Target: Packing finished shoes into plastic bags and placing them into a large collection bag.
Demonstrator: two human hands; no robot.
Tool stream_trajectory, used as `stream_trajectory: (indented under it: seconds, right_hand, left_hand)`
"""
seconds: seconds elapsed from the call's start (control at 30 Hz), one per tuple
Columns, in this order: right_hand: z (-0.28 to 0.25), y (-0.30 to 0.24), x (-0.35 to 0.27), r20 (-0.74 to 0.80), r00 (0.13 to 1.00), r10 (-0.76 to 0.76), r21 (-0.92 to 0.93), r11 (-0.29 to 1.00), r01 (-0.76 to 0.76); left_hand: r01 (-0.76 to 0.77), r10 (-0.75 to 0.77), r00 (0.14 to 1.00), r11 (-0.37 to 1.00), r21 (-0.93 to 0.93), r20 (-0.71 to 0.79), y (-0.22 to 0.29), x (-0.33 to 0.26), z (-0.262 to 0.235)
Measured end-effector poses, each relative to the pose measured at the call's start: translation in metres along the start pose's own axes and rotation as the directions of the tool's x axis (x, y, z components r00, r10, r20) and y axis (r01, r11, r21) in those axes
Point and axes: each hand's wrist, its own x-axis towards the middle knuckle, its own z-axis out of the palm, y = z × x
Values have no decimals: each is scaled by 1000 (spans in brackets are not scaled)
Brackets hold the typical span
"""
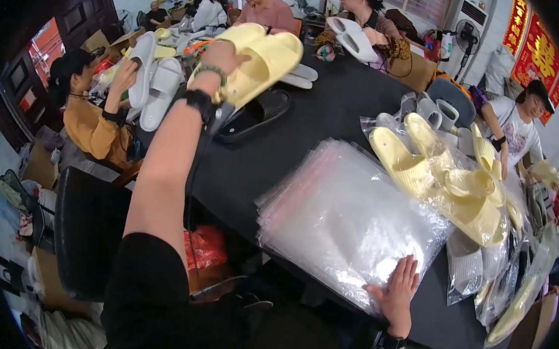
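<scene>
My left hand (220, 61), arm stretched out over the far left of the table, grips a pair of pale yellow slippers (269, 67) held together. Just under them a black slipper (267, 112) lies on the dark table (240, 185). My right hand (396, 291) rests flat, fingers spread, on the near right corner of a stack of clear plastic bags (338, 211). The bags show a pinkish strip along their left side. Beyond my right hand lie several bagged yellow slippers (465, 200), partly heaped on each other.
Several people sit around the table; one at the left holds a white slipper (142, 67), and one at the far side holds white slippers (354, 38). More bagged slippers (524, 295) hang over the right edge. A black chair (87, 232) stands near my left.
</scene>
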Motion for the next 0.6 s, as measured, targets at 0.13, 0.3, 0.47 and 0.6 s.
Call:
stream_trajectory:
  seconds: [0.13, 0.3, 0.47, 0.6]
  right_hand:
    - [1, -12, 7, 7, 999, -40, 62, 997, 39]
    - [0, -7, 0, -1, 1000, -3, 27, 1000, 3]
    - [0, 4, -5, -49, 999, 12, 42, 999, -10]
    - [-13, -13, 11, 72, 997, 41, 70, 996, -46]
  left_hand:
    - [176, -183, 981, 978, 108, 60, -81, 15, 24]
    - [-83, 76, 996, 977, -196, -44, 8, -72, 57]
    - [-470, 479, 871, 750, -465, -109, 135, -192, 30]
    - [-587, 707, 706, 550, -595, -42, 180, -269, -8]
